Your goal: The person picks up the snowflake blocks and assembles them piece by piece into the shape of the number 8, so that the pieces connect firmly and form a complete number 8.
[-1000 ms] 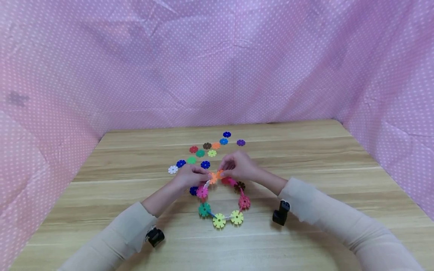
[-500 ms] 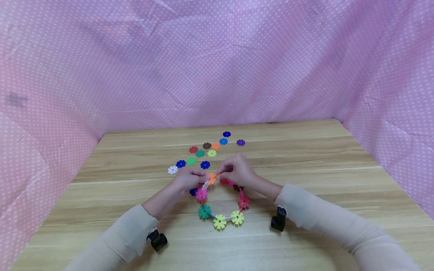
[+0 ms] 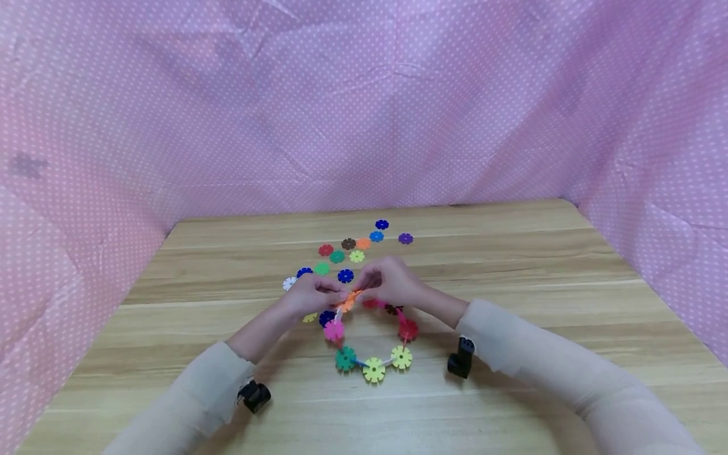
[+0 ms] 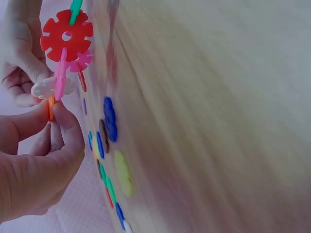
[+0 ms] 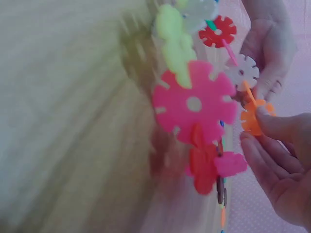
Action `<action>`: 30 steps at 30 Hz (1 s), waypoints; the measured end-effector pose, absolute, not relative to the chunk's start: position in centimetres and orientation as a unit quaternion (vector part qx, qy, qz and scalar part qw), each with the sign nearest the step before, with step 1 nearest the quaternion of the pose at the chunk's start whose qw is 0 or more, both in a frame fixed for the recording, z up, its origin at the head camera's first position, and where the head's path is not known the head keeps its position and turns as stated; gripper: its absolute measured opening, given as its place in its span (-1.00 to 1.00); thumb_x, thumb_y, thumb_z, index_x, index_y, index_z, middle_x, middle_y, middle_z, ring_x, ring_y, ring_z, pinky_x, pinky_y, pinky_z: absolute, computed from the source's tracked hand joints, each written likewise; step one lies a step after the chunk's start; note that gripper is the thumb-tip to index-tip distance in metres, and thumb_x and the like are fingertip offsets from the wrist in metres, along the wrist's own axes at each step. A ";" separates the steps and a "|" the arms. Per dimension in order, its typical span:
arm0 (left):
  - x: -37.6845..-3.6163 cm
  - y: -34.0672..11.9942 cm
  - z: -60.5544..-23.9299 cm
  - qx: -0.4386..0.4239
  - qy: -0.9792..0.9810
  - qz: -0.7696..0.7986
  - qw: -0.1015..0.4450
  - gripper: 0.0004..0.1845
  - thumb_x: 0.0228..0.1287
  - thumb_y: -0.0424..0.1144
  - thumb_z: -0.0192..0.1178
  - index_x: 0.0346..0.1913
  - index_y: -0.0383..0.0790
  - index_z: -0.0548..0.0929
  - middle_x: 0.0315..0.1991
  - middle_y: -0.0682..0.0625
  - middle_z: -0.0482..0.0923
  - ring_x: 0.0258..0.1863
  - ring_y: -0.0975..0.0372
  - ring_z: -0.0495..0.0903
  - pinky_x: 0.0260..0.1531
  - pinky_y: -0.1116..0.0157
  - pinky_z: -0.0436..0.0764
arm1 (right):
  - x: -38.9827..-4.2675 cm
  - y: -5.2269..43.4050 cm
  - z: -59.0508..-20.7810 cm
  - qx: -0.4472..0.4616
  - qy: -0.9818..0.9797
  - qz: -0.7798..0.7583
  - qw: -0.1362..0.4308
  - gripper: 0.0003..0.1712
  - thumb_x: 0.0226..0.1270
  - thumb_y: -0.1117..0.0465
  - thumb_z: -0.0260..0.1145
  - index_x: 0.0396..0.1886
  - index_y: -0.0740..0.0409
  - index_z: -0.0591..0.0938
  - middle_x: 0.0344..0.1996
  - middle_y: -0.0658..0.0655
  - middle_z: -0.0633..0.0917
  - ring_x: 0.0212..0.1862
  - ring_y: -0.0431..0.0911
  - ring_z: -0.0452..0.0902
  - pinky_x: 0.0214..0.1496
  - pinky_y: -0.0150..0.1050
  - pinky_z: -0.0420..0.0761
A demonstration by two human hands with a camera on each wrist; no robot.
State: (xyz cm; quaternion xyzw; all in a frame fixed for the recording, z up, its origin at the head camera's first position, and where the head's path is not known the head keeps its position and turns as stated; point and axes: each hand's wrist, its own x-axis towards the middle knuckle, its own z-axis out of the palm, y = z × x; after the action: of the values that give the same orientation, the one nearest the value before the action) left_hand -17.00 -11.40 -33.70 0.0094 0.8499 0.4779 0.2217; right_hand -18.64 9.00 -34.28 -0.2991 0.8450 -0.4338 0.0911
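Observation:
A chain of colourful notched plastic discs (image 3: 373, 370) curves round in a ring below both hands. With thumb and fingers, my left hand (image 3: 309, 296) pinches an orange disc (image 4: 51, 109) that is slotted into a white disc (image 4: 44, 87). Facing it, my right hand (image 3: 395, 282) pinches a second orange disc (image 5: 253, 119) between thumb and fingers. The two orange discs meet between the fingertips, which cover part of them. A pink disc (image 3: 334, 330) and a green disc (image 3: 345, 358) lie along the ring's left side, a red disc (image 3: 407, 329) on its right.
Loose discs are scattered behind the hands on the wooden table (image 3: 512, 265), among them a purple disc (image 3: 406, 239) and a white disc (image 3: 289, 284). A dark blue disc (image 3: 327, 318) and a yellow disc (image 3: 309, 318) lie beside the ring. A pink dotted cloth (image 3: 364, 126) hangs behind.
Both hands have shifted slightly left, and the right hand has come closer to the left. The two orange discs, earlier side by side, now overlap. A loose yellow disc has come into sight.

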 end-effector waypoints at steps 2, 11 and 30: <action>-16.9 -12.1 -33.8 0.009 0.847 0.481 0.226 -0.78 0.31 -0.30 0.21 -0.06 -0.31 0.70 -0.06 -0.14 0.69 -0.23 0.30 0.66 -0.06 0.25 0.71 | -18.9 8.7 -34.1 -0.305 0.846 -0.423 0.109 -0.81 0.03 0.31 0.50 -0.30 0.17 0.73 -0.30 0.11 0.78 -0.26 -0.19 0.71 -0.19 -0.47 0.69; -16.6 -15.0 -34.2 0.010 0.855 0.462 0.236 -0.73 0.32 -0.26 0.21 0.01 -0.31 0.68 -0.08 -0.13 0.68 -0.19 0.27 0.64 -0.07 0.27 0.70 | -19.4 6.8 -34.2 -0.303 0.855 -0.390 0.159 -0.76 0.02 0.31 0.50 -0.25 0.18 0.72 -0.28 0.11 0.78 -0.26 -0.21 0.70 -0.21 -0.49 0.68; -16.5 -17.4 -34.0 0.029 0.844 0.462 0.272 -0.73 0.35 -0.29 0.17 0.02 -0.35 0.66 -0.02 -0.14 0.68 -0.15 0.30 0.62 0.00 0.26 0.68 | -18.4 3.1 -34.9 -0.309 0.903 -0.251 0.163 -0.66 -0.01 0.12 0.56 -0.22 0.12 0.73 -0.51 -0.05 0.66 -0.46 -0.27 0.46 -0.41 -0.51 0.48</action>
State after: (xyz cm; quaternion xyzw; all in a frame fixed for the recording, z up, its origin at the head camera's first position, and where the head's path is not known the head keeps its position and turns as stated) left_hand -16.53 -17.39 -33.95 0.0289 0.8436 0.4624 0.2715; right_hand -18.38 3.11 -34.89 -0.3092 0.9027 -0.2508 0.1629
